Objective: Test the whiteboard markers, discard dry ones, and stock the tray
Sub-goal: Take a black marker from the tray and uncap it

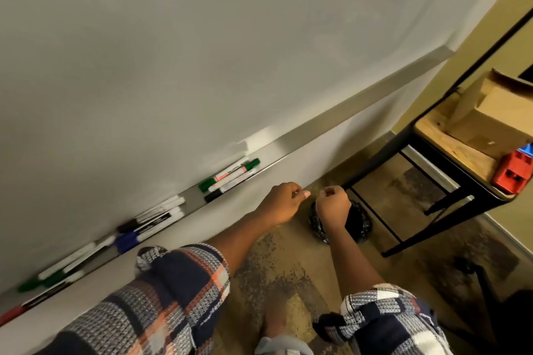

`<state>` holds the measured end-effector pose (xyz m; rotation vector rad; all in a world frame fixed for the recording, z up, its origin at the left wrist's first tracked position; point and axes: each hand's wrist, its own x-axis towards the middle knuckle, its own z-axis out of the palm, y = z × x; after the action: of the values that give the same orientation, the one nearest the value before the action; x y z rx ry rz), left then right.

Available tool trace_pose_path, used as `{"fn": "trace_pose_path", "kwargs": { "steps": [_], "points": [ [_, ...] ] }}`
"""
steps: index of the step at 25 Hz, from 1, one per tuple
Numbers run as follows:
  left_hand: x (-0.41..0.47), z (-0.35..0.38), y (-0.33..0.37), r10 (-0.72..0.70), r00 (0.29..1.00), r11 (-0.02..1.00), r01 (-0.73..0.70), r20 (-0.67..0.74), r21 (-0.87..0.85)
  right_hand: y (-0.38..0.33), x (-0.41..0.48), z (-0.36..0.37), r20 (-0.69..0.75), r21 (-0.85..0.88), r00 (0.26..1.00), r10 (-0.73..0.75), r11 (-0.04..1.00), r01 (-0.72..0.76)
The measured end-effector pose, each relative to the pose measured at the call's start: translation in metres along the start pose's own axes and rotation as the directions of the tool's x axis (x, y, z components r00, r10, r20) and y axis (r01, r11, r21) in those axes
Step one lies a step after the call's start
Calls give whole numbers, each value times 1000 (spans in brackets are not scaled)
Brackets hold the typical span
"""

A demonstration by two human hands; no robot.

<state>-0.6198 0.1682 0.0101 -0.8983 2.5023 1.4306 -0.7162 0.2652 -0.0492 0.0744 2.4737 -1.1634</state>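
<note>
WORN | left sleeve (161, 297): coarse woven plaid, navy, grey-white, orange bands | right sleeve (389, 323): same plaid, mostly navy and white, little orange | cuffs: bunched up near elbows | forearms: bare down to left hand (281, 200), right hand (331, 203)

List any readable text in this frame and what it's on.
No text can be read.
White-barrelled markers in the long silver tray: dark print on the barrels, too blurred.
Brown cardboard box: small pale label, too small.
</note>
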Motion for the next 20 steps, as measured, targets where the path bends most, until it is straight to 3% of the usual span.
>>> {"fn": "trace_pose_path", "kwargs": {
  "steps": [3,5,8,11,16,20],
  "points": [
    [-31,-30,-8,22,997,1000,-23,-77,-16,-33,-50,12,-38,-10,969,-244,970,243],
    [-53,-52,-18,11,990,999,-16,-140,-30,-56,-83,22,-41,-62,903,-428,903,426],
    [-87,-88,-38,-35,957,999,24,-288,-43,-89,-131,44,-6,-80,815,-580,813,577],
    [-123,-123,-66,-43,912,999,27,-407,-46,-109,-177,75,57,-36,744,-666,743,668],
    [-185,-168,-116,-41,888,998,56,-457,20,-120,-247,132,210,-51,642,-738,647,761],
    [-233,-197,-171,-124,837,990,138,-532,-14,-120,-305,180,367,-55,538,-759,560,827]
  ]
}}
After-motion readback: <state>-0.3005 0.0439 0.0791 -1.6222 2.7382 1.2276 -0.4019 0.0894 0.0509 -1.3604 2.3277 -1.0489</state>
